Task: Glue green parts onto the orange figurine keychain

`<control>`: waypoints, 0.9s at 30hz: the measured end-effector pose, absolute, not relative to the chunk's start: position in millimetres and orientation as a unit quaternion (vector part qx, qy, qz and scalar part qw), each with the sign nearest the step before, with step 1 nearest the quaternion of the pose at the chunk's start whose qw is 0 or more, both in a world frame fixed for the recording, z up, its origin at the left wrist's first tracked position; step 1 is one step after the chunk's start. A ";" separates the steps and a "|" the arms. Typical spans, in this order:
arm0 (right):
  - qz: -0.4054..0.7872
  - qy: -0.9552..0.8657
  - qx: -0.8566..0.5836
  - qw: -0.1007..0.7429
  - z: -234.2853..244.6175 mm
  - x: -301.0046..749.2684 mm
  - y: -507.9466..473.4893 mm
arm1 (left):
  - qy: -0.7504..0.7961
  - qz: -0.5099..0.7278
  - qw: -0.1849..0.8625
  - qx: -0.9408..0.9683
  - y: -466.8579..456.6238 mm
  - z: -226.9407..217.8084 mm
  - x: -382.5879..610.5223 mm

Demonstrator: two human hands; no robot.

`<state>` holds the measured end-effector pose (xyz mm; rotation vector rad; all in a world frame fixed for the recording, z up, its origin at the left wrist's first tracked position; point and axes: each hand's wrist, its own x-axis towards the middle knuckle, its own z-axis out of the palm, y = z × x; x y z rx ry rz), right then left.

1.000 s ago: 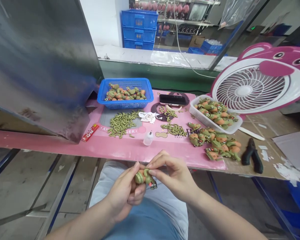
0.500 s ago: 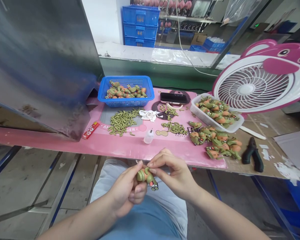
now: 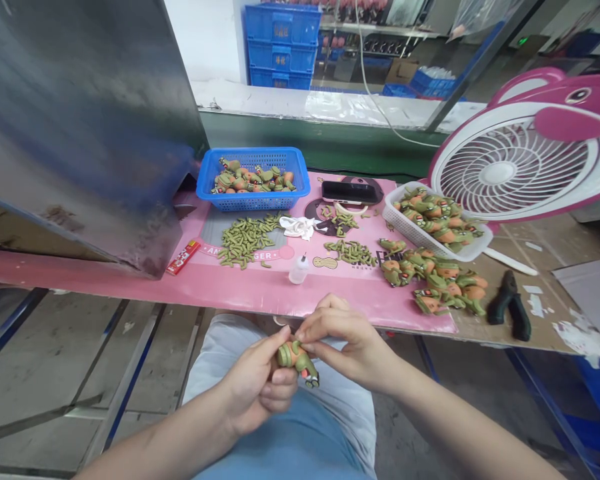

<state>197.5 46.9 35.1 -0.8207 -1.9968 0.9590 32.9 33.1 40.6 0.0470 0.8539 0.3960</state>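
A long workbench [image 3: 80, 283] covered with a pink mat runs across the view, resting on a metal frame [image 3: 125, 373] over a grey concrete floor [image 3: 40, 360]. On the left a large slanted sheet-metal panel [image 3: 80, 113] rises over the bench. Behind the bench lies a dark green ledge [image 3: 330, 143] topped by a pale counter [image 3: 330, 107], and past it a white wall [image 3: 205, 40]. 3 blue crates [image 3: 283, 43] are stacked there, beside shelving [image 3: 375, 40] with more blue bins. A pink and white desk fan [image 3: 520, 163] stands at the right. Bare brown board [image 3: 540, 313] shows at the right end. Light is even and bright.
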 end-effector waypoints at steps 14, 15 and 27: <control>0.453 -0.778 -0.291 0.324 44.9 191.1 59.5 | 0.439 0.209 0.867 0.111 30.3 42.9 34.3; 0.453 -0.778 -0.291 0.323 45.1 191.0 59.6 | 0.441 0.209 0.866 0.112 30.4 43.6 34.1; 0.403 -0.782 -0.328 0.344 49.5 194.1 58.1 | 0.400 0.236 0.878 0.119 32.1 40.1 27.0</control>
